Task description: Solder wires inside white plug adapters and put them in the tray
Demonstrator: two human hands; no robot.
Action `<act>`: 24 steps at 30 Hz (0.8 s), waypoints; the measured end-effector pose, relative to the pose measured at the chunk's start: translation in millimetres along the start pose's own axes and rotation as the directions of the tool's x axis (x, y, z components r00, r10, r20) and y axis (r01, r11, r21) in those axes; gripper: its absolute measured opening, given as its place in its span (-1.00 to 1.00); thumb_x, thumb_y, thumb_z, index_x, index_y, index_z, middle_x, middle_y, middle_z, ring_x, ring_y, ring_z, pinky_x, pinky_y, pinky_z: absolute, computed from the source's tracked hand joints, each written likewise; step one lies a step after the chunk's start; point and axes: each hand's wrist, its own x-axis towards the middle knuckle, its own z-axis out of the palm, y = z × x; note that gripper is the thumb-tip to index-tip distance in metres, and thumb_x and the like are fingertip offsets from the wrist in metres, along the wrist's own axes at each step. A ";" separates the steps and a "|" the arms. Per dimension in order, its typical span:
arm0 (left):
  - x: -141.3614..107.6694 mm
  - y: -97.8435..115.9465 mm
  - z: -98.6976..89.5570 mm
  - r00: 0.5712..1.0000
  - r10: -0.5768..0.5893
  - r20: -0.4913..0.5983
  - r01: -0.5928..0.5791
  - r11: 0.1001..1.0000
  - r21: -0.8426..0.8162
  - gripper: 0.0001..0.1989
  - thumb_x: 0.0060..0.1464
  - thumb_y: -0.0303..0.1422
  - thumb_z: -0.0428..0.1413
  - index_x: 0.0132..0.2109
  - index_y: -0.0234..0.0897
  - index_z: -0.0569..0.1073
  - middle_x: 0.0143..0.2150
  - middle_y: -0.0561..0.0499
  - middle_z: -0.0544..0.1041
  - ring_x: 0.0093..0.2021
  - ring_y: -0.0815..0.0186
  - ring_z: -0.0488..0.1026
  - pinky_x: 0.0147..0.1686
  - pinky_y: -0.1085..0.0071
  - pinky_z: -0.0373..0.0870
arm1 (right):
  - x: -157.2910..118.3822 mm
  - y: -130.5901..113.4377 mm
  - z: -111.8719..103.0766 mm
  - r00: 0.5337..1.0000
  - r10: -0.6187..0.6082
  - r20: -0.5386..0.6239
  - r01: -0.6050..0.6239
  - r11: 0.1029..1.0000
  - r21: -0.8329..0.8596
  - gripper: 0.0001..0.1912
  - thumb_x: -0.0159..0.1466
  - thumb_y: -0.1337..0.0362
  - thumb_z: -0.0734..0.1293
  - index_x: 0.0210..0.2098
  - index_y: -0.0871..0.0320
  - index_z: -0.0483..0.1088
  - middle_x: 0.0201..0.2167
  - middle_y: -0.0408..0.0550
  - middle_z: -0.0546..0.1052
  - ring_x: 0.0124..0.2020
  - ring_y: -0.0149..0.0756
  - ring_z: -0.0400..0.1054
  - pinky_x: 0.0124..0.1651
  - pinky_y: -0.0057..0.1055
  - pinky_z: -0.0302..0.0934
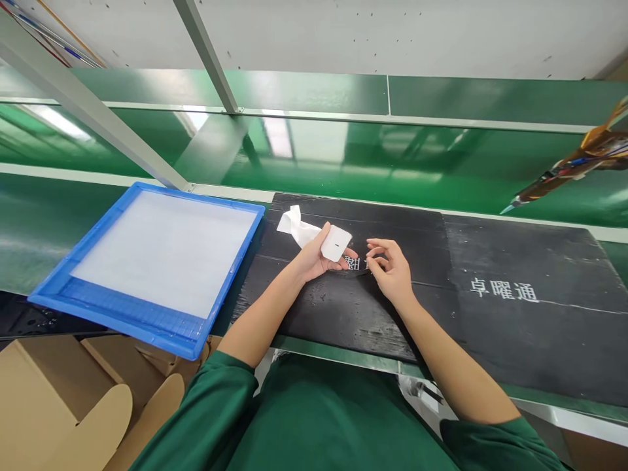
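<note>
My left hand [314,258] is closed on a white rounded-square block [336,243] that looks like a charger, with a small dark slot in its upper face. A crumpled white cloth or tissue [297,225] sticks out beyond the thumb side of the same hand and lies partly on the black mat [338,307]. To the right of the block, apart from it, my right hand [392,269] has its thumb and index finger pinched together. Whatever sits between those fingertips, if anything, is too small to name. Both hands are over the mat.
A blue tray [161,330] with a white sheet [167,245] stands on the left. Open cardboard boxes [63,392] are below it. A pointed tool with taped wires [554,180] hangs at the right. Behind the mat runs a green conveyor surface [314,167], with a slanted metal post [122,137].
</note>
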 end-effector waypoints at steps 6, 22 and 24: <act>5.8 -7.1 -7.4 0.965 0.242 -0.097 -0.204 0.933 0.298 -0.43 0.28 0.08 -0.14 -0.02 -0.38 0.37 -0.34 -0.11 0.55 -0.48 0.28 0.50 -0.47 0.40 0.42 | 0.3 2.8 -1.0 0.999 -0.047 0.015 0.047 0.998 -0.031 -0.75 0.22 0.37 0.31 -0.09 0.08 0.43 -0.14 -0.03 0.44 -0.31 -0.41 0.40 -0.38 -0.47 0.39; -29.7 44.3 -42.9 0.562 0.728 -0.393 0.467 0.113 0.877 -0.55 0.33 -0.09 -0.06 0.18 -0.31 0.24 -0.09 -0.23 0.57 -0.04 0.01 0.53 -0.15 0.29 0.38 | 1.1 2.4 -0.2 0.992 -0.115 0.058 0.122 0.983 -0.134 -0.75 0.22 0.37 0.24 -0.15 0.09 0.48 -0.21 -0.03 0.49 -0.40 -0.40 0.37 -0.46 -0.48 0.33; -29.0 49.7 -55.6 0.521 0.720 -0.459 0.562 0.116 0.819 -0.50 0.33 -0.08 -0.08 0.23 -0.35 0.20 -0.09 -0.28 0.57 -0.03 -0.03 0.53 -0.15 0.25 0.39 | 0.6 1.3 0.9 0.989 -0.128 0.074 0.138 0.980 -0.145 -0.75 0.23 0.38 0.23 -0.16 0.10 0.48 -0.22 -0.03 0.50 -0.40 -0.40 0.38 -0.47 -0.49 0.33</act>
